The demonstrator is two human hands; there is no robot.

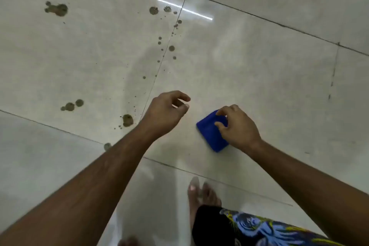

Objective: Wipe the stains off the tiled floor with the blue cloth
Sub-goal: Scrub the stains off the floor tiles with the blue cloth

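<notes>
While our right hand (pixel 238 126) pinches the folded blue cloth (pixel 209 132) on the tiled floor (pixel 259 66) and our left hand (pixel 166 112) hovers loosely curled and empty, the brown stains (pixel 127 120) remain unwiped.

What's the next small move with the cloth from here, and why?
Probably slide the blue cloth left across the grout line to the nearest brown stain. The right hand already has its grip on the folded cloth, which lies on a clean patch of tile, while the left hand hovers empty and the stains lie to the left, unwiped.
</notes>
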